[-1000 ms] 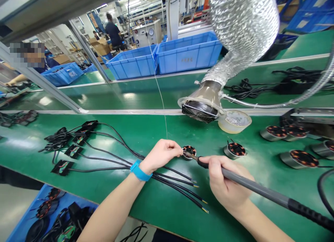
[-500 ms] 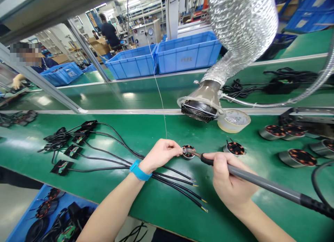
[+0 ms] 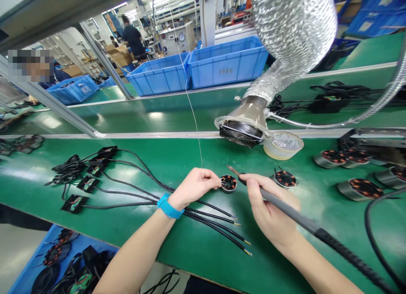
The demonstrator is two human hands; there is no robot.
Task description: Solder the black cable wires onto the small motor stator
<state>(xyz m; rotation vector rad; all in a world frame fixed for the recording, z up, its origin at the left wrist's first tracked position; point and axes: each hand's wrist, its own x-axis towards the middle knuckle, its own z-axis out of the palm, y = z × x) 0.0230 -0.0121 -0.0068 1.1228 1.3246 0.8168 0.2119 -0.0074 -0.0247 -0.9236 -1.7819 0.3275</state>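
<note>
Two hands: both gripped.
Left hand (image 3: 196, 186): pinched solder wire (image 3: 194, 121), stator (image 3: 229, 183) at 3 o'clock.
Right hand (image 3: 269, 209): clasped soldering iron (image 3: 285, 209).

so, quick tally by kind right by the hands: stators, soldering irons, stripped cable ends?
Stators: 2, one by the left hand, one further right
Soldering iron: 1, in the right hand
Stripped cable ends: 4
Total: 7

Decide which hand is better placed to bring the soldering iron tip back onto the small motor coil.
Right hand: it grips the soldering iron, tip just above the coil. The left hand steadies it.
</note>
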